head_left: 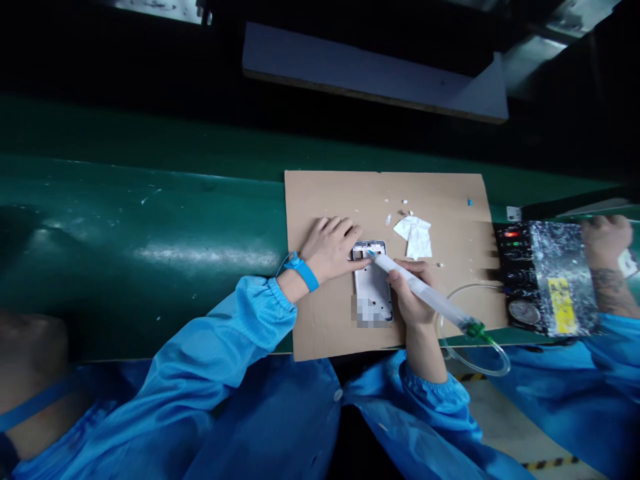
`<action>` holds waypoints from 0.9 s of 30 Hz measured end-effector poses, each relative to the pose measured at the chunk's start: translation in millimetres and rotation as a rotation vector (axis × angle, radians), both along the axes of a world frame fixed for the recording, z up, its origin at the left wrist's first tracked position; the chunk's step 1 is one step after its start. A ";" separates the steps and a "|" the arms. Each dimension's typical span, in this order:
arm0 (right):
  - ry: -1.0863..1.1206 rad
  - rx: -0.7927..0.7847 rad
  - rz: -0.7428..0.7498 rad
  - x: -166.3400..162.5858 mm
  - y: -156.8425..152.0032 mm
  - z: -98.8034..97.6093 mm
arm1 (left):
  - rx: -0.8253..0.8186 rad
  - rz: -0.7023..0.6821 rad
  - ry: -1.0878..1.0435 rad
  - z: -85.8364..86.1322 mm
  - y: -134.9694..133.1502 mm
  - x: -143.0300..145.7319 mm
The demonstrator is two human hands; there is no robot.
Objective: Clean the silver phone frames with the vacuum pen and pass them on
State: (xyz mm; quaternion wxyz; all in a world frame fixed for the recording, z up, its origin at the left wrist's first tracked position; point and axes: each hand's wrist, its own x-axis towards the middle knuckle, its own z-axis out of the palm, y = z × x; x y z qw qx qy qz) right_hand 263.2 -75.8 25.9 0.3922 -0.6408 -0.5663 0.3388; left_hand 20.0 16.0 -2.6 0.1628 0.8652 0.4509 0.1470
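A pale metal phone frame [373, 290] lies on a sheet of brown cardboard, with cut-outs at its far end. My left hand [330, 250], a blue wrist strap [303, 270] around its wrist, grips the frame's far left edge between thumb and bent fingers. In my right hand [413, 293] is a white glue-dispensing syringe [425, 290], held slanted like a pen. Its thin blue needle [371, 253] points into the frame's far end; whether the tip touches cannot be made out. From the syringe's green cap [475, 329] runs a clear hose [500, 363].
White wipes [417, 237] and small white crumbs lie on the cardboard [325, 193]. A smudged dispenser box [560, 277] with a gauge stands right. Beyond it is a co-worker's hand [607, 240]; another person's blurred arm [35, 373] is at left. A shelf [375, 73] hangs over the green bench [200, 233].
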 end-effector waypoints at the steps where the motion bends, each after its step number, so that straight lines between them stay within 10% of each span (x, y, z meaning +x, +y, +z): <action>1: 0.014 -0.012 0.023 1.2 0.0 0.4 | -0.001 -0.001 0.000 -0.1 0.1 0.2; 8: 0.145 -0.091 0.140 40.5 12.5 25.0 | 0.012 0.003 -0.015 -1.1 -0.2 0.0; 18: 0.276 0.061 0.138 281.7 164.3 95.6 | 0.016 0.004 -0.018 -1.3 -0.3 -0.3; 21: 0.106 0.287 0.040 244.4 134.9 83.0 | 0.013 0.003 -0.013 -1.4 -0.3 -0.3; 27: 0.004 0.087 -0.084 36.2 13.0 4.2 | 0.011 0.004 -0.031 -2.7 -0.2 -0.1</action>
